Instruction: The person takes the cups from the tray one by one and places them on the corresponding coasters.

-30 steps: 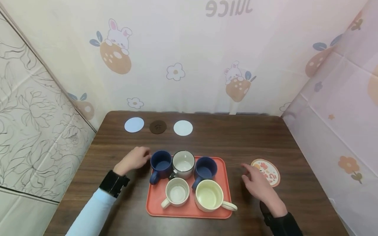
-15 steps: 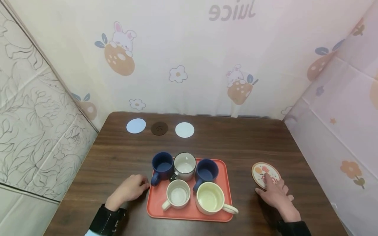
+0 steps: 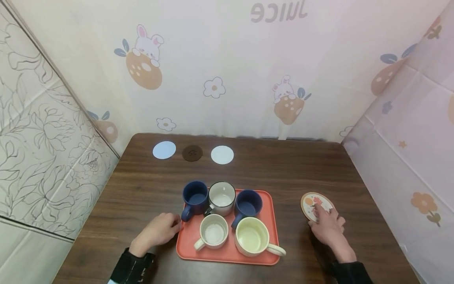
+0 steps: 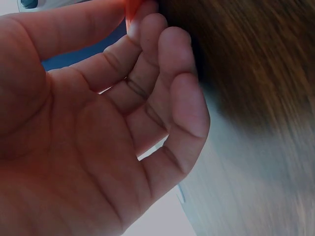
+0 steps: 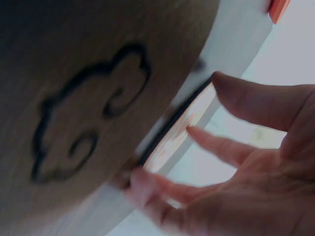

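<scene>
**Right hand settles on the printed coaster**

Since half a second ago the right hand (image 3: 328, 228) has nudged up over the near edge of the printed coaster (image 3: 312, 203), while the left hand (image 3: 159, 232) barely shifts at the tray's left rim.

Nearest us, that left hand lies on the dark wooden table (image 3: 142, 189), fingers loosely curled and holding nothing, fingertips right at the edge of the orange tray (image 3: 267, 205); the left wrist view shows a relaxed palm with the orange edge beside the fingertips (image 4: 152, 24). Over on the right, the fingers are spread and laid on the coaster; in the right wrist view the fingertips (image 5: 142, 184) touch its rim, and whether they pinch it cannot be told. The coaster sits on the table, just right of the tray and apart from it.

On the tray, near row: a white mug (image 3: 213, 232) and a cream mug (image 3: 251, 236). Behind them: a blue mug (image 3: 194, 195), a white mug with a dark rim (image 3: 221, 197), and another blue mug (image 3: 247, 204).

Far back lie three round coasters in a row: pale blue (image 3: 164, 150), dark brown (image 3: 192, 152), white (image 3: 222, 154).
</scene>
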`<move>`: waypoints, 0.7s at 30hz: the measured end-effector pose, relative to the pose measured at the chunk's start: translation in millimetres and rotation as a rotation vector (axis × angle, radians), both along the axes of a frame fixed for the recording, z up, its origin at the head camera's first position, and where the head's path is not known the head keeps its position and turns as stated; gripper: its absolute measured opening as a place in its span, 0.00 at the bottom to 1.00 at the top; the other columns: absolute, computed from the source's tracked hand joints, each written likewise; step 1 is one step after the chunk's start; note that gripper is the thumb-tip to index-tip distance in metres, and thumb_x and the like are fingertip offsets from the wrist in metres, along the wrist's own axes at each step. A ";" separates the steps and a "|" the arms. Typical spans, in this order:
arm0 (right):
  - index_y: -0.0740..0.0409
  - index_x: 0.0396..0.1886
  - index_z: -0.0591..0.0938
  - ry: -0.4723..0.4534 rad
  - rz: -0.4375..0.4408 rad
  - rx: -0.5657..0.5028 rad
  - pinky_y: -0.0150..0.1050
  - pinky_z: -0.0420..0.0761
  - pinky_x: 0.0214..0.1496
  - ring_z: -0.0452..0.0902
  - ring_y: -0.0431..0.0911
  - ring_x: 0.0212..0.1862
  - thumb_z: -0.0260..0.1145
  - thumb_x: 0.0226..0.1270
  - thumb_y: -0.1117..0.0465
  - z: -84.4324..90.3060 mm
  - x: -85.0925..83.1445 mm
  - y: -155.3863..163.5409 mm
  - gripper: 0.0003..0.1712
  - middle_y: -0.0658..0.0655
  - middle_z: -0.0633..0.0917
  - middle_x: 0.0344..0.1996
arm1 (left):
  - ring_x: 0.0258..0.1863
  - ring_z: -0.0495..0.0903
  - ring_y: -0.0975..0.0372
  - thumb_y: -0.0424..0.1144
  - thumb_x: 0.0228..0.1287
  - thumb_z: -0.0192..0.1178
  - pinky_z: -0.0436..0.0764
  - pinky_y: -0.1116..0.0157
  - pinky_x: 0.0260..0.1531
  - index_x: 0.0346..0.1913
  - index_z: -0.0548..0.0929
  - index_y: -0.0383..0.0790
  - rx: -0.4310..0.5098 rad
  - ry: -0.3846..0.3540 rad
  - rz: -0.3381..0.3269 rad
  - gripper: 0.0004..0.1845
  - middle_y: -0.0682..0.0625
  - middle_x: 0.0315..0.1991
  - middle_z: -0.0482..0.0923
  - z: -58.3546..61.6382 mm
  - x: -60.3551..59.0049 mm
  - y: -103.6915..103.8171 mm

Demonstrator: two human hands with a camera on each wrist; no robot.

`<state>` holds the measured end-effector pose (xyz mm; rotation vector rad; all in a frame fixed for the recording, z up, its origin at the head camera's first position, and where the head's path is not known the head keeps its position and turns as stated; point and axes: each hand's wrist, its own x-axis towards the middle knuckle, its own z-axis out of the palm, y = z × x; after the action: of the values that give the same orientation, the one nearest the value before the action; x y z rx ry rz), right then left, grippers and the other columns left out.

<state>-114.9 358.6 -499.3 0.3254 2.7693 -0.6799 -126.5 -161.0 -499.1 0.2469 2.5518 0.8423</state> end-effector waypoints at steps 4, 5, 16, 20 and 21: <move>0.74 0.73 0.64 0.028 0.038 -0.009 0.76 0.58 0.59 0.49 0.84 0.62 0.64 0.75 0.62 5.6 4.4 6.7 0.35 0.90 0.55 0.64 | 0.19 0.74 0.60 0.36 0.73 0.66 0.71 0.64 0.22 0.32 0.84 0.42 -0.005 -0.026 0.007 0.08 0.52 0.20 0.74 0.4 -2.9 0.8; 0.73 0.73 0.65 0.029 0.044 -0.006 0.76 0.59 0.59 0.50 0.85 0.63 0.64 0.75 0.62 7.0 6.5 9.7 0.34 0.90 0.56 0.64 | 0.19 0.74 0.60 0.36 0.73 0.66 0.71 0.64 0.22 0.32 0.84 0.42 -0.009 -0.030 0.006 0.08 0.52 0.20 0.75 0.7 -3.6 0.8; 0.68 0.51 0.83 0.172 0.090 0.001 0.73 0.61 0.58 0.63 0.82 0.58 0.74 0.62 0.69 4.7 9.0 25.0 0.18 0.86 0.72 0.54 | 0.18 0.72 0.61 0.37 0.73 0.67 0.68 0.64 0.21 0.29 0.83 0.44 -0.057 0.005 -0.009 0.11 0.52 0.18 0.73 -1.2 -6.1 3.3; 0.68 0.51 0.82 0.143 0.066 -0.011 0.76 0.63 0.56 0.59 0.84 0.59 0.74 0.60 0.71 4.5 1.2 18.9 0.19 0.88 0.66 0.57 | 0.18 0.72 0.61 0.37 0.73 0.67 0.68 0.64 0.22 0.29 0.82 0.43 -0.058 0.006 0.000 0.11 0.52 0.18 0.73 -1.4 -5.8 3.8; 0.68 0.52 0.82 0.137 0.069 -0.016 0.77 0.64 0.57 0.59 0.84 0.60 0.74 0.60 0.71 4.6 -0.7 16.9 0.19 0.88 0.65 0.58 | 0.18 0.72 0.60 0.37 0.73 0.67 0.68 0.64 0.22 0.28 0.82 0.43 -0.059 0.004 0.001 0.11 0.52 0.18 0.73 -1.3 -5.6 3.7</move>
<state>-115.6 375.6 -494.8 0.1848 2.8869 -0.7326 -132.1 -157.2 -500.4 0.2295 2.5764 0.7668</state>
